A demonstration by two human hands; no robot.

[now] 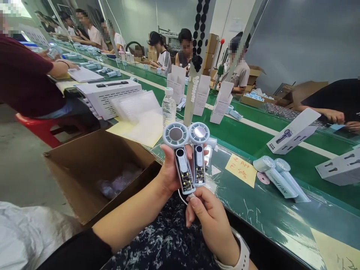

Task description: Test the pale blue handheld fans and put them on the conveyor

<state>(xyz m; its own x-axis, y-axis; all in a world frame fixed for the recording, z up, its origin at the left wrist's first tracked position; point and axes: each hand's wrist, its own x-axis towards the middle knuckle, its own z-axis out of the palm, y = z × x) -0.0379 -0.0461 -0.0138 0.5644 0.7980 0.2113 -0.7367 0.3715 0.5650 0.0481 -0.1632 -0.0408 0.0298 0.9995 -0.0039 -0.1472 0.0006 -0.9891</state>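
Note:
Two light-blue handheld fans, a front fan (pixel 184 167) and a rear fan (pixel 199 165), sit side by side in my left hand (pixel 168 170). Its thumb lies along the left edge and its fingers pass behind them. Both have round slotted heads and clear handles showing circuit boards with small lights. At the base of the front fan, my right hand (pixel 206 213) pinches the end of a white cable (pixel 182 198). The plug itself is mostly covered by the fingers. A pale watch strap is round my right wrist.
An open cardboard box (pixel 92 176) with clear plastic inside stands at left. A water bottle (pixel 169 107) and a post (pixel 194 86) rise behind the fans. Two more fans (pixel 281 178) lie at right near a handwritten yellow note (pixel 241 170). White cartons (pixel 292 131) stand on the green conveyor; several people sit along it.

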